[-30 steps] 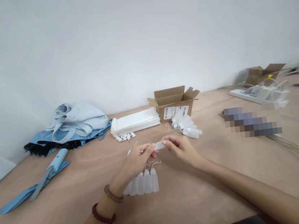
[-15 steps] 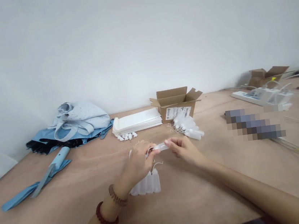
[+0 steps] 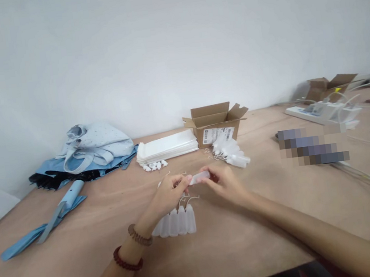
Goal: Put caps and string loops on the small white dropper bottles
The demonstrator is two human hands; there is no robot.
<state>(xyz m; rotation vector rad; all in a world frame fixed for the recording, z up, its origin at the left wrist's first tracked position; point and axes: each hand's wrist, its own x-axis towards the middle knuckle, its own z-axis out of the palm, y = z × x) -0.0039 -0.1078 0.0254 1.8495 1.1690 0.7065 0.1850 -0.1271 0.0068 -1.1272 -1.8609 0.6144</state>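
Observation:
My left hand (image 3: 169, 197) and my right hand (image 3: 224, 183) meet over the middle of the wooden table (image 3: 80, 223). Between their pinched fingertips they hold a small translucent white plastic bottle (image 3: 199, 177) lying sideways. The left fingers pinch its left end, the right fingers its right end. Just below the hands lies a row of several similar small bottles (image 3: 177, 223) with thin string loops at their tops. Two bead bracelets circle my left wrist.
An open cardboard box (image 3: 215, 123) stands at the back, with a heap of small white bottles (image 3: 231, 154) in front and a stack of white flat bags (image 3: 166, 146) to its left. Small white caps (image 3: 155, 165) lie nearby. Blue cloth and an umbrella (image 3: 73, 165) sit at left; a power strip (image 3: 323, 114) and cables at right.
Both hands stay together on the small bottle, shifting slightly down, then back up. The view has drifted a little.

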